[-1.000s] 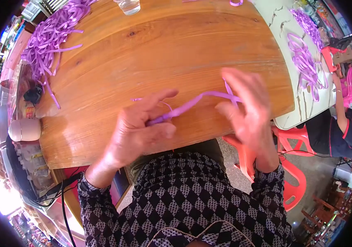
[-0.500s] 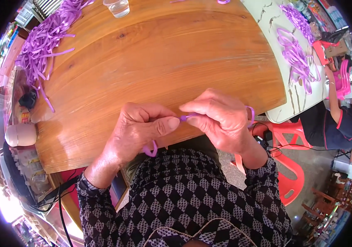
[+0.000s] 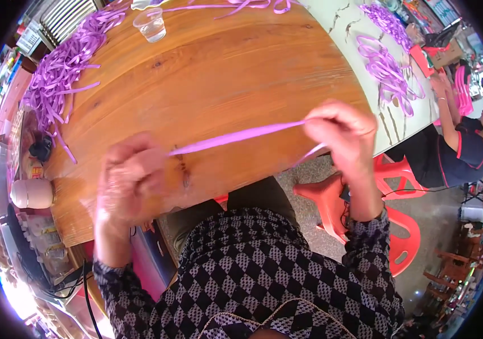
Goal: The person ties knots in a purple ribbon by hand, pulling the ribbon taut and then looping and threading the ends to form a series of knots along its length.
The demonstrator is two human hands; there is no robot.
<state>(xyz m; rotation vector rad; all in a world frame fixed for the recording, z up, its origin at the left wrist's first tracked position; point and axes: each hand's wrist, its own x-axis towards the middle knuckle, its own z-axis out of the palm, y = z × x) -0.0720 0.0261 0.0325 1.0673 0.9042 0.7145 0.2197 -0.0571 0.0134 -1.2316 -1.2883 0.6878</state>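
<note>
A purple ribbon [image 3: 238, 137] stretches between my two hands above the front part of the wooden table [image 3: 224, 73]. My left hand [image 3: 131, 172], blurred by motion, is closed on the ribbon's left end. At the other end my right hand [image 3: 343, 133] pinches it between thumb and fingers, and a short tail of ribbon hangs below that hand. A large heap of purple ribbons [image 3: 63, 70] lies along the table's far left edge. More loose ribbon [image 3: 258, 5] trails along the far edge.
A clear plastic cup [image 3: 151, 27] of liquid stands at the far left of the table. To the right, a white marbled table [image 3: 354, 28] bears two ribbon piles [image 3: 388, 70]. A person [image 3: 462, 141] sits there. Red plastic stools [image 3: 332, 195] stand at right, a pink rounded object [image 3: 32, 194] at left.
My hands were close together, pinching the ribbon in front of me. They have moved apart, left and right, and the ribbon is now drawn out straight between them.
</note>
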